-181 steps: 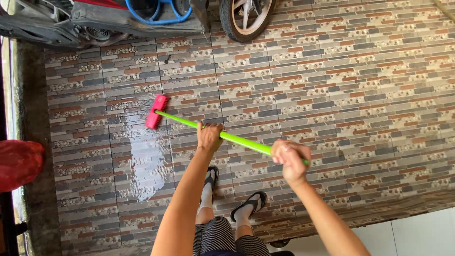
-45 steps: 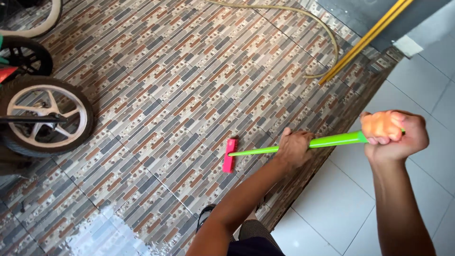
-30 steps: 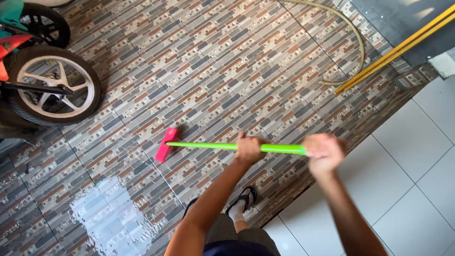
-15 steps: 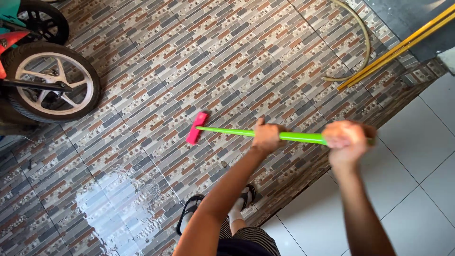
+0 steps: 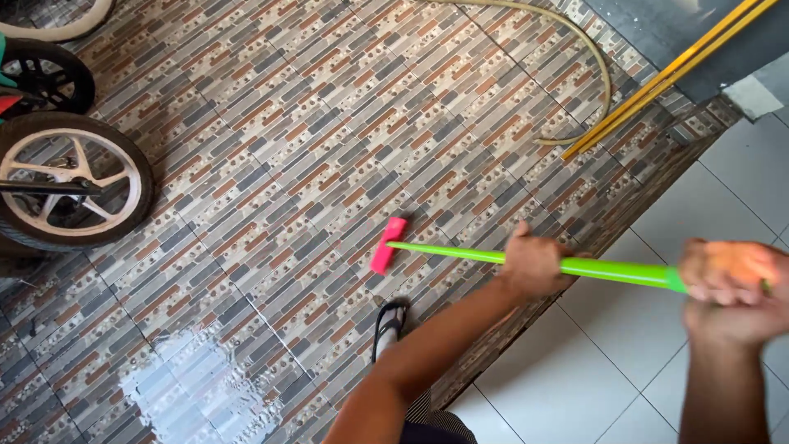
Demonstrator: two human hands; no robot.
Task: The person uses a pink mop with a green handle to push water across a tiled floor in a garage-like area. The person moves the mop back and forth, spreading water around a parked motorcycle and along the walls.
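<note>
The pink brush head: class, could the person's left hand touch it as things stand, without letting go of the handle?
Probably not. The left hand grips the green handle well back from the pink brush head, which sits far forward on the patterned floor.

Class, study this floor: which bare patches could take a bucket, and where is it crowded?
Free: patterned tiles between the wheel and hose; white tiles beneath the green handle. Crowded: left edge by the wheels, the puddle, and around the pink brush head.

No packages, labels, signs or screens show in this view.
</note>
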